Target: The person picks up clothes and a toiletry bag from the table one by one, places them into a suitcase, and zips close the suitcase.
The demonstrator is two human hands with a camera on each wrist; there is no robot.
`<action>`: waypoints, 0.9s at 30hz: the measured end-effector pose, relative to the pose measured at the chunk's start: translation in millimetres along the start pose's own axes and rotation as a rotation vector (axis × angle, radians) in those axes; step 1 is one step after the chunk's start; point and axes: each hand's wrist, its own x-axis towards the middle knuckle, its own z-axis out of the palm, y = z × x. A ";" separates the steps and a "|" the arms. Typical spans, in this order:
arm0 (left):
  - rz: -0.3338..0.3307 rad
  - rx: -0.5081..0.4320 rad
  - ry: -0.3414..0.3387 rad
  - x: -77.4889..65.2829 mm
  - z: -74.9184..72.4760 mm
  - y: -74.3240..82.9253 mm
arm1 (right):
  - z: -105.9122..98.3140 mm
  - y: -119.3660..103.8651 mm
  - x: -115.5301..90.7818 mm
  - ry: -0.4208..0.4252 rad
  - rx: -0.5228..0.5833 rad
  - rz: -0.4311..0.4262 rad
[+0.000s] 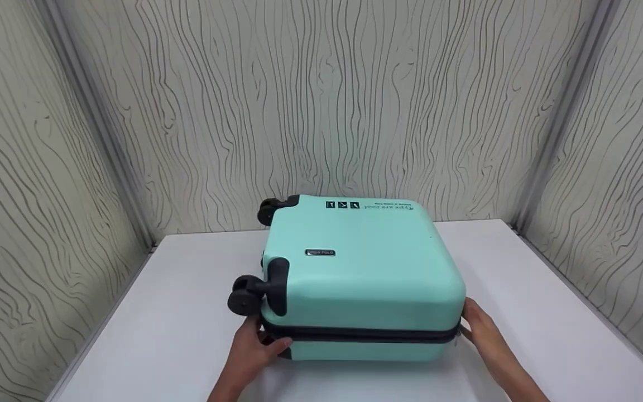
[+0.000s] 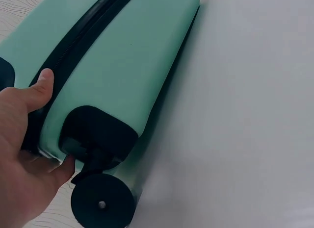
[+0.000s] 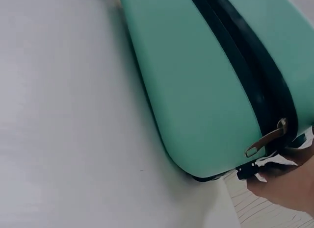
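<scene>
A mint-green hard-shell suitcase [image 1: 366, 273] lies flat on the white table, its black wheels [image 1: 245, 301] pointing left. My left hand [image 1: 248, 354] grips its near left corner below a wheel. The left wrist view shows that thumb on the black zipper band [image 2: 73, 51], with fingers around the end beside a wheel [image 2: 103, 201]. On the opposite end, my right hand [image 1: 489, 338] holds the side at zipper height. A metal zipper pull [image 3: 266, 140] hangs near those curled fingers in the right wrist view, beside a small black fitting [image 3: 247, 170]. Some fingertips are hidden.
The white table [image 1: 148, 312] extends around the suitcase on both sides. Wood-grain patterned panels [image 1: 321, 100] enclose it at the back, left and right, with grey strips [image 1: 98, 123] along the corners.
</scene>
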 end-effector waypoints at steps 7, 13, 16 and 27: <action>-0.012 0.049 0.123 -0.6 0.7 -1.2 | 16.3 -0.9 -18.7 0.076 -0.237 0.059; -0.007 0.057 0.173 -0.4 4.2 -4.1 | 22.8 1.2 -21.6 0.162 -0.363 0.005; 0.007 0.053 0.174 -2.0 7.7 -4.6 | 21.0 5.8 -22.8 0.184 -0.375 0.034; 0.079 0.025 0.216 -5.4 14.9 -3.3 | 17.5 3.0 -27.4 0.165 -0.504 0.040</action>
